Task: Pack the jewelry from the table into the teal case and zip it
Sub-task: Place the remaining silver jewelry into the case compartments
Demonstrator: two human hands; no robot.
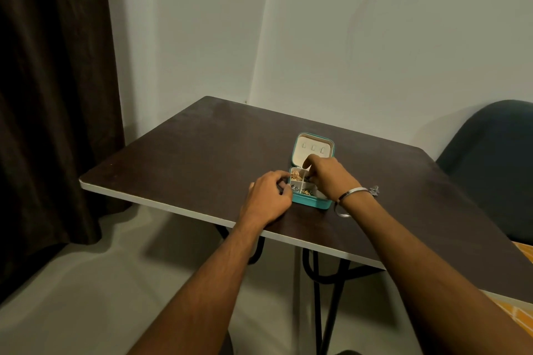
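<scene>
Dark table (202, 147) spreads wide, teal case (311, 202) sitting open near its front edge, lid up. Left hand (266, 199) curls against the case's left side, steadying it; right hand (328, 179) reaches in, fingertips pinched together over the compartments, whether on anything I can't tell. Gold jewelry (296, 175) fills the far-left pocket.

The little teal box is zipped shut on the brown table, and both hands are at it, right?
Not quite. The teal box is open, not zipped: its lid stands up behind, and jewelry shows in the compartments. The head view shows it. It does sit on the brown table, with the left hand and right hand at it.
</scene>
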